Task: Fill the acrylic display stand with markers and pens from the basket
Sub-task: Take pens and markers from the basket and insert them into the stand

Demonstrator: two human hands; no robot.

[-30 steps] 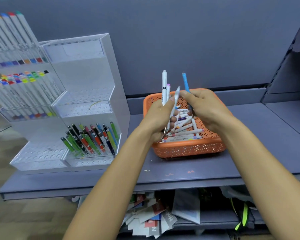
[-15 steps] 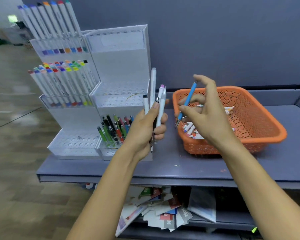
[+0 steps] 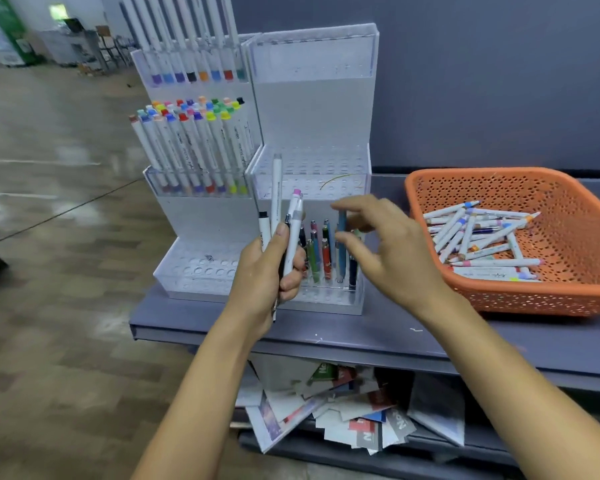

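— While the left hand [image 3: 274,271] gripped its bundle of white-barrelled markers and pens [image 3: 293,233], what was the right hand [image 3: 392,251] doing?

— It pinched a slim blue pen [image 3: 342,247] between thumb and fingertips. The pen was upright, its lower end down among the coloured pens [image 3: 317,254] in the bottom right tier of the clear acrylic tiered display stand [image 3: 312,109]. Whether the tip was seated in a hole, I couldn't tell.

— And where did the supply sit?

— The orange perforated plastic basket [image 3: 568,299] stood on the grey-blue worktop [image 3: 395,327] at three o'clock of the stand, just beside it. A loose heap of white markers [image 3: 482,237] lay flat inside.

— How far along did it look?

— Partway, I judged. At ten o'clock, the left column's top and middle tiers were packed with white markers with coloured caps [image 3: 194,147]. The bottom right tier held only a small cluster.

— What was left?

— The left column's bottom tier, at eight o'clock, showed bare holes. The right column's middle tier, at twelve o'clock, held nothing but a thin yellowish curved strand [image 3: 333,180], and the top right compartment looked vacant. With the bundle in hand and the heap in the basket, a good share of the filling was yet to do.
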